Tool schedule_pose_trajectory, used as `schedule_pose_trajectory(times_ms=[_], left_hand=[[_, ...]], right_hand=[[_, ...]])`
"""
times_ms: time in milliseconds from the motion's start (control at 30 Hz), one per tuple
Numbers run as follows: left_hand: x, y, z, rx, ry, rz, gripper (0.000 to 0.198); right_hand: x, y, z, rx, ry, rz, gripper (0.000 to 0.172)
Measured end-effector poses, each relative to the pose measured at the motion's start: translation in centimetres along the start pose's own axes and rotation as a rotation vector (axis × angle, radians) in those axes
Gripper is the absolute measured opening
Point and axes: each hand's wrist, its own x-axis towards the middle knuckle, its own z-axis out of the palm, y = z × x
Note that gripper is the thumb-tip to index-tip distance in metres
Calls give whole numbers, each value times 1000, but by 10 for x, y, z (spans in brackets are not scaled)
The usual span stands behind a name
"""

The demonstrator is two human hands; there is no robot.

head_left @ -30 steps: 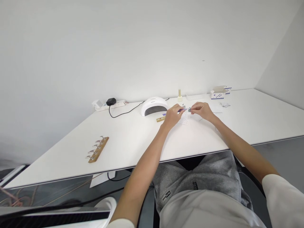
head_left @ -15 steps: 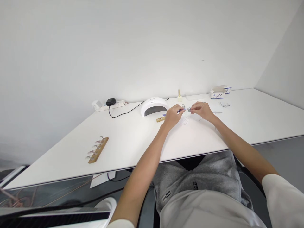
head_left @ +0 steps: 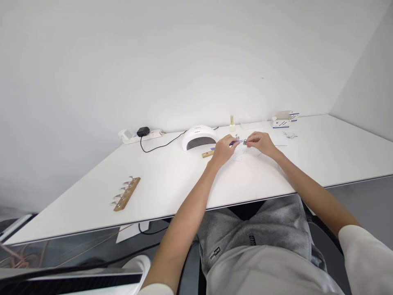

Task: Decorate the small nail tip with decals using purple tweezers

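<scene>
My left hand [head_left: 224, 150] is closed round a slim purple tool [head_left: 233, 143] with a thin pale tip; its exact kind is too small to tell. The tip reaches right to a small shiny greenish-silver piece [head_left: 245, 142], pinched in the fingertips of my right hand [head_left: 260, 143]. That piece may be a decorated nail tip on a stand. Below the hands lies a white sheet [head_left: 238, 155] with small marks. A short wooden bar [head_left: 207, 154] pokes out beside my left hand, and a small metal stand [head_left: 237, 137] shows just behind the fingers.
A white nail lamp [head_left: 200, 137] stands behind my left hand. Farther back are a nail polish bottle [head_left: 232, 123] and an opened small box [head_left: 281, 120]. A wooden rack [head_left: 127, 194] bears several nail tips at the left. A black adapter [head_left: 143, 131] sits on the power strip [head_left: 155, 135].
Hardly anything differs. Both hands keep the same place and the same hold, with the purple tool's tip at the small piece.
</scene>
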Motion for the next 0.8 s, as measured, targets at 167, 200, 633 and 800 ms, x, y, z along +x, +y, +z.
schedule_pose_trajectory(times_ms=[167, 200, 633, 800], left_hand=[[0, 0, 0, 36, -5, -3, 10], [0, 0, 0, 39, -7, 0, 10], [0, -3, 1, 141, 2, 54, 13], [0, -4, 2, 172, 7, 67, 13]], right_hand=[[-1, -2, 0, 0, -5, -13, 22], [-1, -2, 0, -1, -2, -15, 22], [0, -1, 2, 19, 17, -22, 23], [0, 0, 1, -2, 17, -23, 22]])
